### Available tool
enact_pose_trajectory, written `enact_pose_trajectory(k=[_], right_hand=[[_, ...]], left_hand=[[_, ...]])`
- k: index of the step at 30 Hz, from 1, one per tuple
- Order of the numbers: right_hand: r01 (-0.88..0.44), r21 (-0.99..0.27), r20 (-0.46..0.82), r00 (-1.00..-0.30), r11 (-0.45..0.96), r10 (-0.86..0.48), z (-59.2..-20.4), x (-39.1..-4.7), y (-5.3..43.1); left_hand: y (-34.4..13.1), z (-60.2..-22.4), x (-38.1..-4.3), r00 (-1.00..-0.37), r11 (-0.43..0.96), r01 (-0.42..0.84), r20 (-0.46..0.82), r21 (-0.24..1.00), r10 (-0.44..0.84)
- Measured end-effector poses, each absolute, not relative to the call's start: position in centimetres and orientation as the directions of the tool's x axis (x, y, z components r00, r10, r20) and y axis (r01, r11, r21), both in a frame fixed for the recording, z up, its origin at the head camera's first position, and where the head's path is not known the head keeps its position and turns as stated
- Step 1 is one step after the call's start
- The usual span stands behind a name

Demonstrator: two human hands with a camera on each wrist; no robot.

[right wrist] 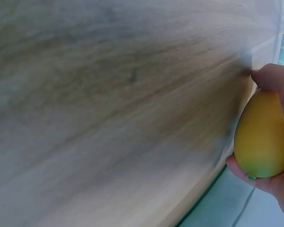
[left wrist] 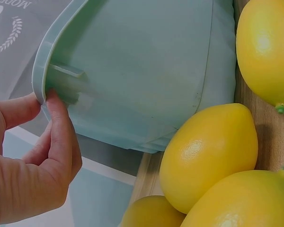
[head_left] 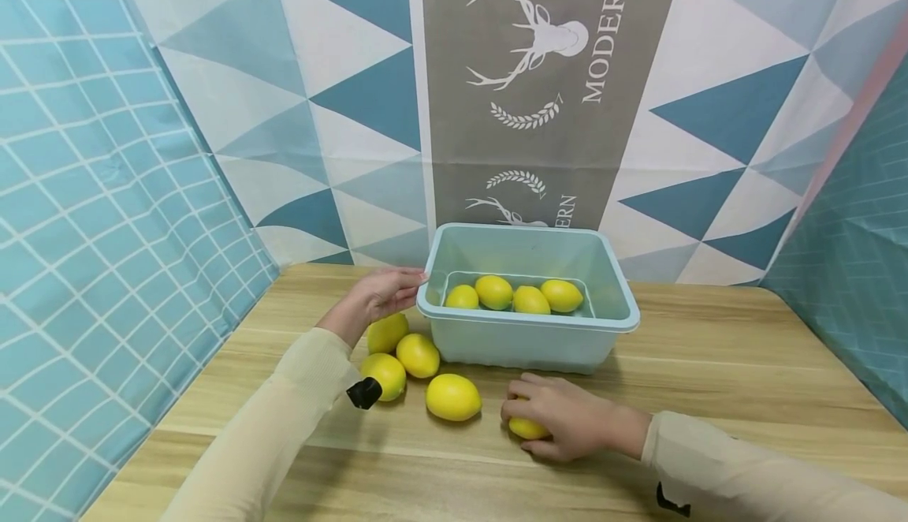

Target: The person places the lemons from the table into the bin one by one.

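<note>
My right grip (head_left: 562,419) clasps a lemon (head_left: 528,428) — best squeezed evenly — while my left grip (head_left: 385,291) pinches the tub's rim (head_left: 525,319).

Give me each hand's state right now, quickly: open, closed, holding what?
Left hand: closed, pinching the rim of the light-blue rectangular plastic bin.
Right hand: closed, holding a yellow oval lemon.

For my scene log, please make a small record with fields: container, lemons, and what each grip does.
Container: light blue bin, on the wooden table
Inside: four lemons visible
Outside, loose: four more lemons, near the bin's left and front
Left grip: pinches the bin's left rim
Right grip: holds another lemon, in front of the bin
</note>
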State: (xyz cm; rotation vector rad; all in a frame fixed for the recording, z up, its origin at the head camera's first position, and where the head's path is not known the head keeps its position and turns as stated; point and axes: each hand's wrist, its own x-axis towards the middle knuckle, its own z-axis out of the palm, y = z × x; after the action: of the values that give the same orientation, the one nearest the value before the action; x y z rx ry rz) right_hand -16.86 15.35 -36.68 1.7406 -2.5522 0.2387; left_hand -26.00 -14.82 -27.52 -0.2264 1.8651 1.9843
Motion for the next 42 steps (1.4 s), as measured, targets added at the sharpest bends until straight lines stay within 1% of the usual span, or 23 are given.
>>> enact_pose_trajectory(k=[11,21,42], right_hand=[[-0.929,-0.016,0.176,-0.367,0.371,-0.913,-36.4,-16.9,15.8],[-0.927,-0.022,0.164,-0.374,0.375,-0.913,-35.6,-16.9,15.9],[-0.916,-0.028,0.132,-0.399,0.399,-0.907,-34.4,-17.0,16.3]], left_hand=[[-14.7,-27.6,-26.1,-0.899,-0.028,-0.407,-0.394,0.913,0.192],[-14.9,-27.7,-26.0,-0.902,-0.05,-0.401,-0.385,0.915,0.198],[-14.8,-27.6,-26.0,-0.901,-0.036,-0.407,-0.394,0.913,0.182]])
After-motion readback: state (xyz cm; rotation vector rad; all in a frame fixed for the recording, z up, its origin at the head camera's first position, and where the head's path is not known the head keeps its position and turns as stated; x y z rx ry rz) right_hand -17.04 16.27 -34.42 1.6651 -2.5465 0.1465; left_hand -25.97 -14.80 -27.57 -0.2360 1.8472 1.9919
